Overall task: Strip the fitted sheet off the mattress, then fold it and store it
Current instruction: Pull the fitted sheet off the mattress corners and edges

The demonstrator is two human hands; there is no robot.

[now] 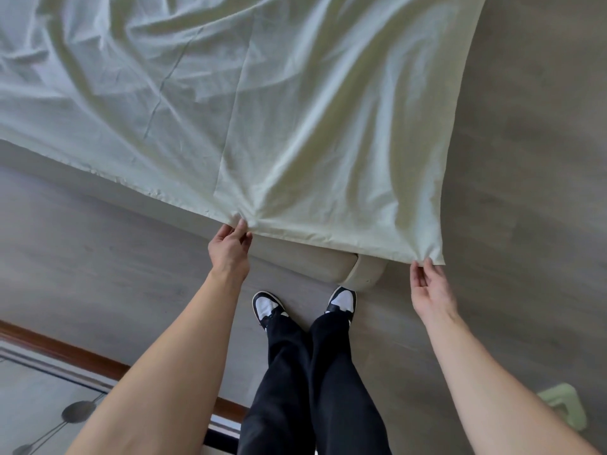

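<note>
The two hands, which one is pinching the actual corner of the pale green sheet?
The right hand: it pinches the pale green sheet at its pointed corner out over the floor. The left hand grips partway along the hem, beside the bed's edge.

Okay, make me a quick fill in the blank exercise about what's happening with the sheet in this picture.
1. Both hands pinch the sheet along its near ____.
2. The right hand pinches the sheet's ____.
3. The shoes are black and ____.
4. The left hand is held ____ the floor.

Missing words: edge; corner; white; above
</note>
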